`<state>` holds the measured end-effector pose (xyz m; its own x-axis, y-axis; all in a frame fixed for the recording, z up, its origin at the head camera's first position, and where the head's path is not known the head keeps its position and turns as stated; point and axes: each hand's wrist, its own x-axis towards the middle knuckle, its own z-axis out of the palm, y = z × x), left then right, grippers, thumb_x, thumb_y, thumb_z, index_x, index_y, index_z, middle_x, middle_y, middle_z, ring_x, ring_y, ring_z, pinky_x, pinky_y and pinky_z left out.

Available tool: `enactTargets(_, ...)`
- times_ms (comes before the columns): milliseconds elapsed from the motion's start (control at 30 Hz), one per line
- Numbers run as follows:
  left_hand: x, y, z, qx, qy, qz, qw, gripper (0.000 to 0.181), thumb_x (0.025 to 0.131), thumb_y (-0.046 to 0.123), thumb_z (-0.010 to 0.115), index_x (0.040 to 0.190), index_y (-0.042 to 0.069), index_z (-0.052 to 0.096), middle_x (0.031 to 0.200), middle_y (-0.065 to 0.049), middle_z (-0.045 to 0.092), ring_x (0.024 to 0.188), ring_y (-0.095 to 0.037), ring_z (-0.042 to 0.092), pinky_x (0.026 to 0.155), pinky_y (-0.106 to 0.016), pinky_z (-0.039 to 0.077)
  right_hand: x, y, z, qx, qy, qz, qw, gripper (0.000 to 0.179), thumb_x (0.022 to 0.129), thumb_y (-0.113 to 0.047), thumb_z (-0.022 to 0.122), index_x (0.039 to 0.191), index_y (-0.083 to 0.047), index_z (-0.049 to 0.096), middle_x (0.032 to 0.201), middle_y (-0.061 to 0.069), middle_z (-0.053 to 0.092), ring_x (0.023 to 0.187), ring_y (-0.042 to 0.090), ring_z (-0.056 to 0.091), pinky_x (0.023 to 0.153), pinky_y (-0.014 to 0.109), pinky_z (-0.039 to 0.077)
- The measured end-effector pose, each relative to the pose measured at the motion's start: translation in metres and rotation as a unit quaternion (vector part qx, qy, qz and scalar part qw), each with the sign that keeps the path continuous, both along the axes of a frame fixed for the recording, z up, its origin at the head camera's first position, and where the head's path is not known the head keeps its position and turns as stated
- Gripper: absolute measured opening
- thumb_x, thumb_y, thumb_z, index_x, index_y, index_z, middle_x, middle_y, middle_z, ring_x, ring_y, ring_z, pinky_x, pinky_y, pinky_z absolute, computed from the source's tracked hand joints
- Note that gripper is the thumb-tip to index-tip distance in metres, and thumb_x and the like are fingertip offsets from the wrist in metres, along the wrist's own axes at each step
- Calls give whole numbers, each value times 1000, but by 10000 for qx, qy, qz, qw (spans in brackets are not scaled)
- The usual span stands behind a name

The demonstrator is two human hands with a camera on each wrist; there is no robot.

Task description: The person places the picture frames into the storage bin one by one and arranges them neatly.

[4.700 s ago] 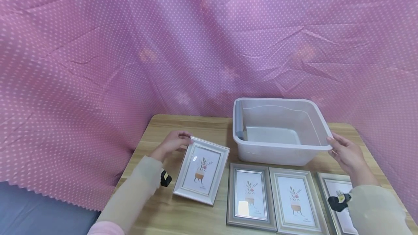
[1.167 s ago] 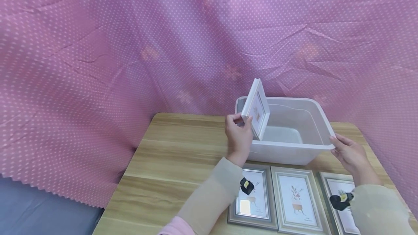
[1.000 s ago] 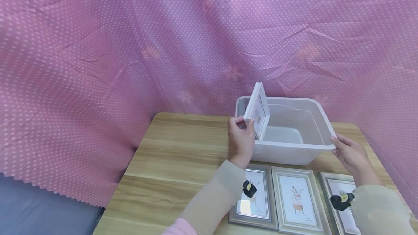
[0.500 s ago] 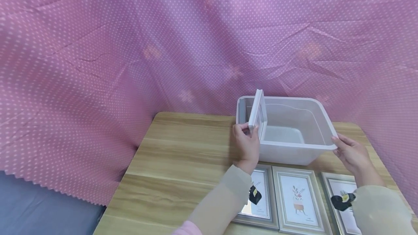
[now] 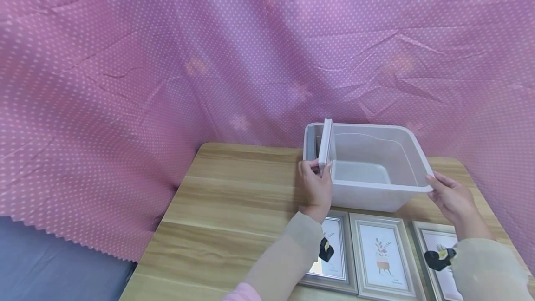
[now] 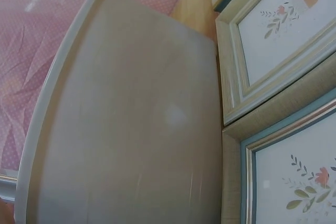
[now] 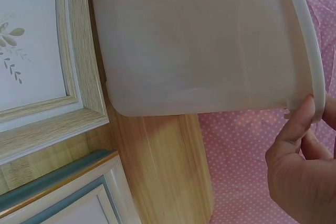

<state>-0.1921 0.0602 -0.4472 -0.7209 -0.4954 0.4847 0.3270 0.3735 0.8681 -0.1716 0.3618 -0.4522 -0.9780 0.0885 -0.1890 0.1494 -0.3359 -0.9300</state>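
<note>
A white plastic tub [image 5: 363,197] stands at the back right of the wooden table. My left hand [image 5: 316,189] pinches the near edge of a white picture frame [image 5: 326,143], which stands almost upright inside the tub towards its left end. Left of it, a grey picture frame [image 5: 311,143] leans along the tub's left wall. My right hand [image 5: 453,199] grips the tub's front right corner, thumb and fingers either side of the rim [image 7: 315,72] in the right wrist view. The white frame's lower part is hidden behind the tub's front wall.
In front of the tub lie three more picture frames: a grey-brown one [image 5: 349,254] partly under my left forearm, a beige one [image 5: 382,254], and one [image 5: 439,240] partly behind my right wrist. Bare wood [image 5: 217,208] spreads to the left. A pink dotted cloth [image 5: 251,59] hangs behind.
My left hand has carried the white picture frame from the table's left side into the tub, lowering it and turning it edge-on. My right hand has kept its grip on the rim.
</note>
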Motion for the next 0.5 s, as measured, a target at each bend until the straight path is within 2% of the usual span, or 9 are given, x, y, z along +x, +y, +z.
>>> enactTargets(267, -3, 0, -5, -221, 129, -35, 9997, 32, 74, 10, 81, 95, 6, 56, 94, -6, 54, 86, -19, 58, 74, -24, 53, 1, -1, -1, -148, 98, 24, 9998, 23, 92, -6, 62, 87, -24, 76, 81, -5, 66, 67, 4, 55, 59, 14, 51)
enactTargets(500, -5, 0, -10, -561, 186, 335, 9977, 34, 71, 13, 83, 92, 9, 57, 91, -5, 56, 83, -20, 58, 73, -28, 51, 2, -2, -1, 65, 15, -11, 10000, 20, 90, -10, 65, 85, -26, 75, 82, -7, 68, 68, 3, 58, 60, 14, 52)
